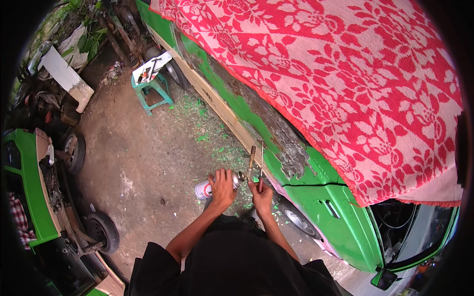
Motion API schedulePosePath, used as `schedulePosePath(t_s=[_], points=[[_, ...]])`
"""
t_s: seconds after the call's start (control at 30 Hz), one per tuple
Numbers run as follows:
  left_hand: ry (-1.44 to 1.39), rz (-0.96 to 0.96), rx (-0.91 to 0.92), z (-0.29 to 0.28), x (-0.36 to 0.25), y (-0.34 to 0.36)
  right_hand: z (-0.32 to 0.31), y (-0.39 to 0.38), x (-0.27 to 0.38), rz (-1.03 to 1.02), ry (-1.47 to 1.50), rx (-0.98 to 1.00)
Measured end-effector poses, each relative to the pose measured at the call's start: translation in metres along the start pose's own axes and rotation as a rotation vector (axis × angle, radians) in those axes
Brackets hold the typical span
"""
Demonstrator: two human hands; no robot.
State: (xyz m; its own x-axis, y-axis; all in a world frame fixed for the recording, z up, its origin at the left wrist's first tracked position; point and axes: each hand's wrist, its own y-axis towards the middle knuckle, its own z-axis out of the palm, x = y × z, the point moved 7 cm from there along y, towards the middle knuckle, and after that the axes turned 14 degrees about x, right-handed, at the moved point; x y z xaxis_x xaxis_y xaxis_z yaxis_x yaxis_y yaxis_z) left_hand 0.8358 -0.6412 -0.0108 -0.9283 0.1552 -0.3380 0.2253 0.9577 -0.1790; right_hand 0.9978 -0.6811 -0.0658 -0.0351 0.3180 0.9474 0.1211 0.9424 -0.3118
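My left hand is wrapped round a white gas canister, which lies tilted on its side. A blowtorch head with a brass-coloured tube is fitted to its end and points toward the car; no flame can be made out. Close beside it, my right hand grips a screwdriver-like tool with a dark red handle and a thin metal shaft. Both tools are near the lower side of a green car. Along that side, the paint is stripped to a rough grey-brown patch.
A red and pink floral blanket covers much of the car. Green paint flakes lie on the ground. Farther off, a teal stool carries a white board with tools. Another green car and loose wheels stand at left.
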Motion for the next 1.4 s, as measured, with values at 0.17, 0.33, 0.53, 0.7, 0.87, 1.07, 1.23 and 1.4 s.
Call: schedulePosePath(t_s=[0.17, 0.33, 0.53, 0.7, 0.87, 1.07, 1.23, 1.4], points=[[-0.101, 0.017, -0.007, 0.011, 0.005, 0.0, -0.004, -0.009, 0.002, 0.004, 0.064, 0.026], [-0.377, 0.032, 0.116, 0.034, 0.009, 0.005, -0.039, -0.038, -0.013, 0.144, 0.493, 0.061], [-0.589, 0.189, 0.159, 0.053, -0.016, 0.019, -0.092, -0.066, -0.035, 0.197, 0.453, -0.064], [-1.248, 0.135, 0.39, 0.107, -0.024, 0.028, -0.105, -0.076, -0.032, 0.193, 0.395, -0.086], [-1.374, -0.002, 0.552, 0.12, -0.042, 0.019, -0.114, -0.079, -0.028, 0.188, 0.379, -0.087], [-1.476, -0.091, 0.489, 0.123, -0.06, 0.014, -0.125, -0.065, -0.02, 0.089, 0.374, -0.042], [-1.551, -0.038, 0.495, 0.121, -0.069, 0.019, -0.123, -0.058, -0.009, 0.076, 0.334, -0.056], [-1.568, -0.054, 0.53, 0.12, -0.069, 0.025, -0.116, -0.027, -0.003, 0.106, 0.34, -0.112]])
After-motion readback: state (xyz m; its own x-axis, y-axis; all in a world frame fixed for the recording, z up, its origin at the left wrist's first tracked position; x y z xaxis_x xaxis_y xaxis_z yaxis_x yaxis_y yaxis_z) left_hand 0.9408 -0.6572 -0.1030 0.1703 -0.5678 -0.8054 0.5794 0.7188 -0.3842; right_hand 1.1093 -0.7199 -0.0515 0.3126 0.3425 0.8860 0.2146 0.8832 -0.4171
